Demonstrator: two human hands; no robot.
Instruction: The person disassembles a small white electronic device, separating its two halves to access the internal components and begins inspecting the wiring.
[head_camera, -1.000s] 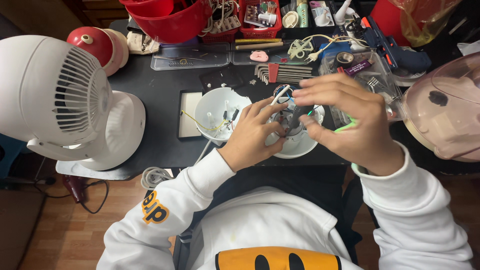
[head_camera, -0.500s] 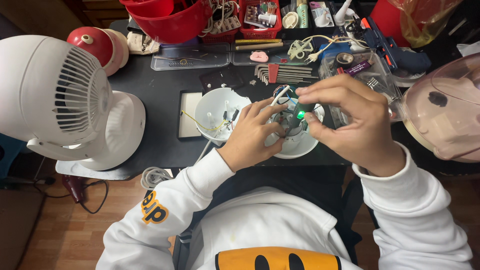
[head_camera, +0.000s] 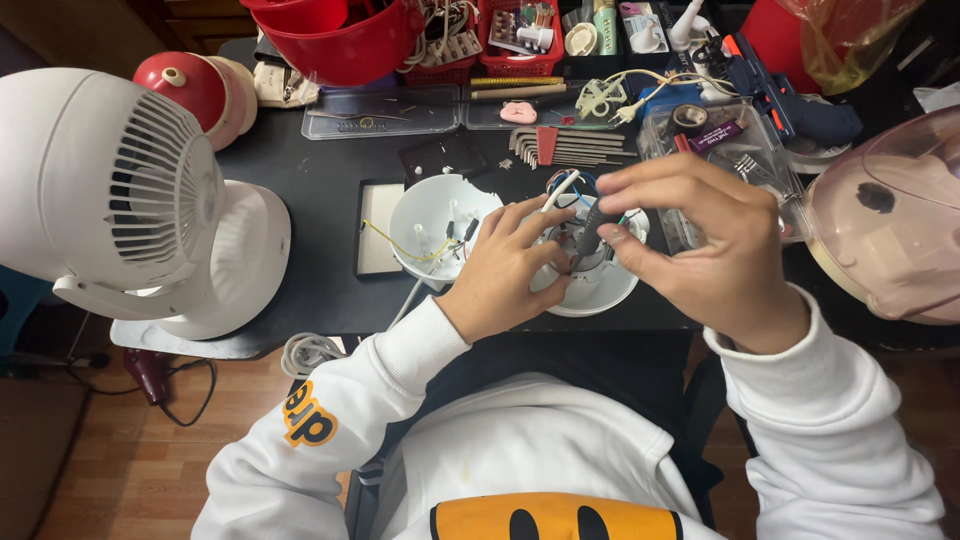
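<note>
right hand: grip pinched shut on thin dark stick tool, slanting down-left into round white plastic shell | left hand: grip closed on shell's left rim, nearer | shell at near edge of black surface

Tight bench, little room around my hands

My left hand and right hand meet over the round white housing, hemmed in by the open white shell to the left and the clear plastic box just behind. I see bare black tabletop between the shell and the big white fan; the pink dome blocks the right.
</note>
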